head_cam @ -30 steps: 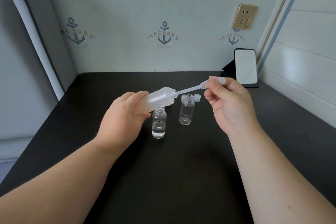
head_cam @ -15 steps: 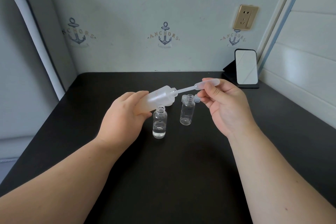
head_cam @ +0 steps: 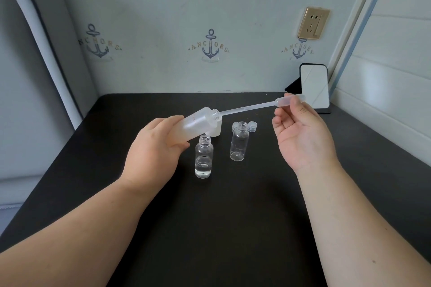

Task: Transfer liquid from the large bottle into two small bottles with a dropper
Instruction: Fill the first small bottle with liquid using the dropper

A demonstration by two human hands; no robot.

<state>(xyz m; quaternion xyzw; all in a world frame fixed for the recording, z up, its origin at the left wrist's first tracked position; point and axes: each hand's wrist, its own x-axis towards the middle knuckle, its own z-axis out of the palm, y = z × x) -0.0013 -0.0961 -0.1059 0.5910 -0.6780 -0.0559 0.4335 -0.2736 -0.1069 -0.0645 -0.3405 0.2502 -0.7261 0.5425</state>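
The left hand is gripping the large frosted bottle, fingers curled round its lower body, and is holding it tilted above the black table with its open neck pointing toward 2 o'clock. The right hand is pinching the bulb of the clear dropper between thumb and forefinger while the other fingers are curling loosely; the dropper's thin stem is reaching toward 8 o'clock, with its tip sitting at the large bottle's mouth. Under the tilted bottle, the near small bottle is standing upright and uncapped with a little clear liquid at its bottom. At its 2 o'clock the far small bottle is standing upright, open and seemingly dry, and two small clear caps are lying just behind it. A white cap is sitting behind the large bottle. At the table's 1 o'clock corner a phone is leaning on a stand.
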